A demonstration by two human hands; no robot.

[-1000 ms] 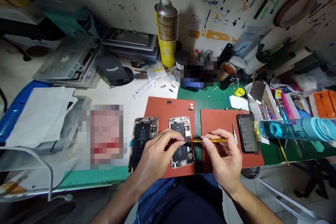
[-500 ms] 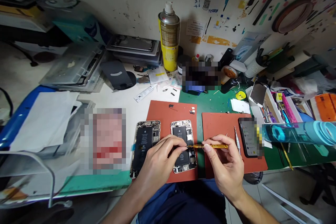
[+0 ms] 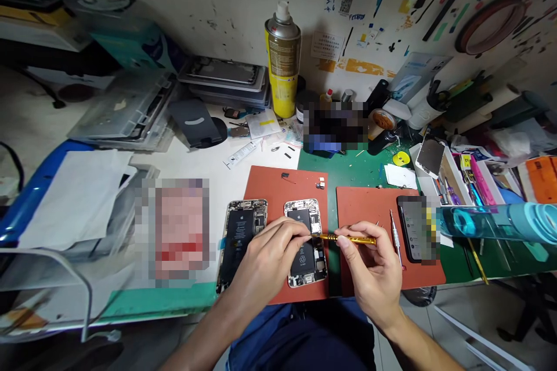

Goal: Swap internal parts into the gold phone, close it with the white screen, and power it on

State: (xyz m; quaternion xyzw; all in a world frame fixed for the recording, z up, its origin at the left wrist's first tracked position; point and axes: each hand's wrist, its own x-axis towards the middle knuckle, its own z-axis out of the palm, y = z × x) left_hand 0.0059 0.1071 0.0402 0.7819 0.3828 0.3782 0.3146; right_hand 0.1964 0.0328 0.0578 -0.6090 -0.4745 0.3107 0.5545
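My right hand (image 3: 371,269) grips a gold screwdriver (image 3: 354,240), which lies nearly level with its tip pointing left over an opened phone (image 3: 307,266). Above that same phone, my left hand (image 3: 272,255) has thumb and forefinger pinched together at the screwdriver's tip. Whether a small part sits between those fingertips I cannot make out. The phone rests on a red-brown mat (image 3: 278,188), its black battery and circuit parts bare. A second opened phone (image 3: 235,249) lies to the left, partly behind my left hand and forearm.
On the right mat (image 3: 361,203) lie a silver screwdriver (image 3: 395,235) and a phone with its screen lit (image 3: 410,232). A blue bottle (image 3: 491,221) stretches across the right side. A yellow spray can (image 3: 284,66) stands at the back. Tools fill a tray (image 3: 448,168).
The camera view has tilted and shifted slightly. Both hands keep their hold beside each other, the screwdriver's tip still at the left fingertips over the phone.
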